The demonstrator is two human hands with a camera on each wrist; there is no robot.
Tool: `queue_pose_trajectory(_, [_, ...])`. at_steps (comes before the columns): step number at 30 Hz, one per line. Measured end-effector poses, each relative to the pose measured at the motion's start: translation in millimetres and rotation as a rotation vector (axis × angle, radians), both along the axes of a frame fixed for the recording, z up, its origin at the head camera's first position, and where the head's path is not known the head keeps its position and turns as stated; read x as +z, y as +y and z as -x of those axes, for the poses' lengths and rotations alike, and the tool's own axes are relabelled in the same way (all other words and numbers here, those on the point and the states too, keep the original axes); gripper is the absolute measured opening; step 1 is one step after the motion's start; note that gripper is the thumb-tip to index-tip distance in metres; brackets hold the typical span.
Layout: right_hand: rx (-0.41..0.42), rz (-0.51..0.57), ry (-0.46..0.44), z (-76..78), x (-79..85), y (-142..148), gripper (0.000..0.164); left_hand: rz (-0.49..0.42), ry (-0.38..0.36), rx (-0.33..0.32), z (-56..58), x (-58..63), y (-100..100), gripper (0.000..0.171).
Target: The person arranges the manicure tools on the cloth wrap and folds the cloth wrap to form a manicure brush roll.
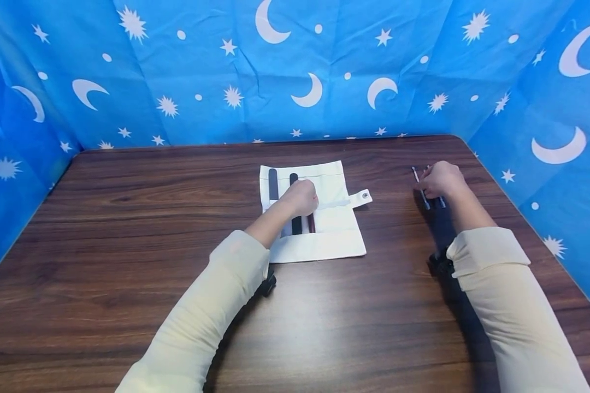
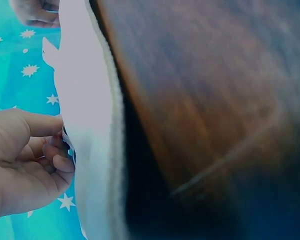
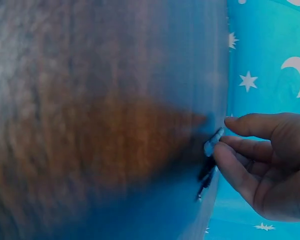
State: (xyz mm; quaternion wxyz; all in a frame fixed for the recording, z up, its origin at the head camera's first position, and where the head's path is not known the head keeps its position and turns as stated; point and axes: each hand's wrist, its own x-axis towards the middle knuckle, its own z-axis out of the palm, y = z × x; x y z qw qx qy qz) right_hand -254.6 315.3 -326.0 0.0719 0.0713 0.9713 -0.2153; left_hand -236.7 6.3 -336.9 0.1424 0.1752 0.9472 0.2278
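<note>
A white cloth tool pouch [image 1: 331, 221] lies unfolded on the table. It holds a dark flat strip [image 1: 273, 184] at its left, a longer black strip [image 1: 296, 225] and a thin dark red stick [image 1: 312, 222]. My left hand [image 1: 302, 197] is over the pouch's middle, thumb and fingers pinching at its pocket edge; they partly hide what is between them. My right hand [image 1: 441, 179] is low over the table at the right, fingertips at a thin silvery stick tool [image 1: 421, 190] with dark ends. Thumb and fingers stand apart in the right wrist view. Another slim tool [image 1: 442, 202] lies partly beneath this hand.
A snap tab [image 1: 361, 197] sticks out from the pouch's right side. The dark wood table [image 1: 152, 234] reaches back to blue cloth [image 1: 201, 71] with moons and stars. A black strapped device [image 1: 441, 263] sits under the right wrist.
</note>
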Motion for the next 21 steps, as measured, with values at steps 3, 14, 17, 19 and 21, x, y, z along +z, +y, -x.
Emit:
queue_pose_trajectory(3, [0.002,-0.075,-0.003,1.1,-2.2,-2.1,0.024,-0.014,-0.008,0.002,0.1,-1.1,-1.6,0.043])
queue_pose_trajectory(14, [-0.006,-0.003,0.065,2.8,-5.0,-6.0,0.016,-0.053,-0.004,-0.004,0.8,-3.7,-5.1,0.043])
queue_pose_trajectory(17, [-0.037,0.144,0.075,2.4,-2.7,-11.2,0.017,-0.069,-0.007,-0.003,1.8,-4.5,-5.7,0.044])
queue_pose_trajectory(19, [-0.046,0.215,0.098,1.9,0.1,-16.8,0.018,-0.077,-0.011,0.004,1.8,-4.8,-5.9,0.044])
queue_pose_trajectory(21, [-0.049,0.271,0.114,1.0,3.7,-23.2,0.018,-0.086,-0.013,0.011,1.5,-5.1,-5.8,0.044])
